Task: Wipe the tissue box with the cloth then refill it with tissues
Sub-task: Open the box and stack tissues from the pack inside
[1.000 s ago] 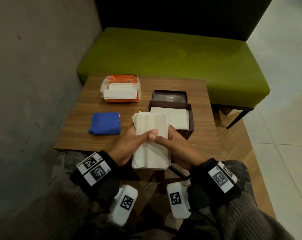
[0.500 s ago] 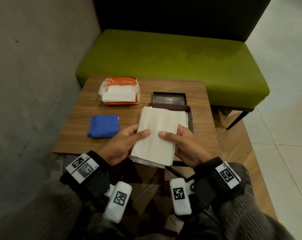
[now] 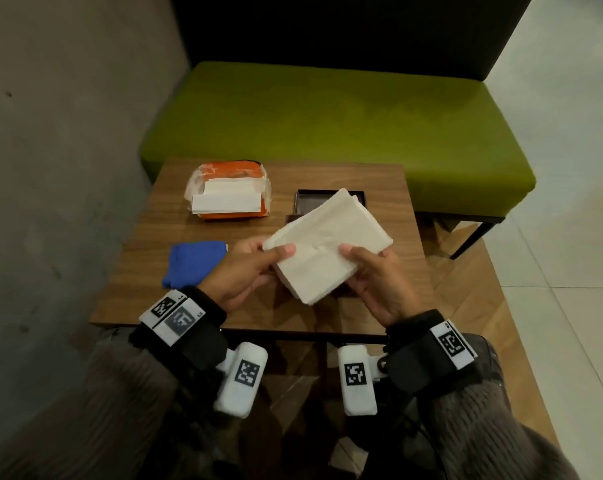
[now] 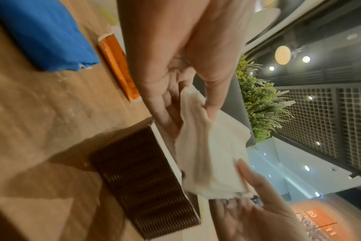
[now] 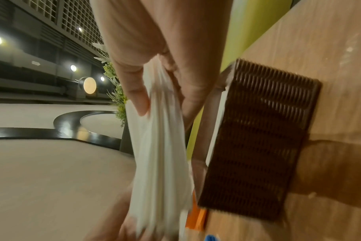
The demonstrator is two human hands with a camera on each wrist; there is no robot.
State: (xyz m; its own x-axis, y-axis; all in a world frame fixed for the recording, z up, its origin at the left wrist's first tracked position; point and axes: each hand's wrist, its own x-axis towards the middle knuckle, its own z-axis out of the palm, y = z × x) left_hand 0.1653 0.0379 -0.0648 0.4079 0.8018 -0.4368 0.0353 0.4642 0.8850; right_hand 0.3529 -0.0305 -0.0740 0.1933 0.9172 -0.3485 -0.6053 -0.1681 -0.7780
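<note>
Head view, centre of the frame: both hands hold one stack of tissues point(image 3: 327, 244) in the air above the near edge of the wooden table point(image 3: 147, 265). The left hand point(image 3: 248, 271) enters from the lower left and grips the stack's left corner, thumb on top and fingers beneath. The right hand point(image 3: 376, 275) enters from the lower right and grips the near right edge the same way, thumb flat on the upper sheet. In the left wrist view the thumb and fingers point(image 4: 161, 112) pinch the paper between them; in the right wrist view the layered edges of the stack point(image 5: 161, 146) fan downward from the pinch. The stack is white, rectangular, turned diagonally so its far corner points to the upper right, with a slight crease near the middle. The dark brown tissue box point(image 3: 334, 292) stands directly below it, mostly hidden; its ribbed side point(image 4: 142, 179) shows from the wrist. A dark lid point(image 3: 305, 202) lies just behind. The folded blue cloth point(image 3: 192, 261) lies at centre left, beside the left hand, and an orange tissue pack point(image 3: 229, 192) lies toward the upper left.
</note>
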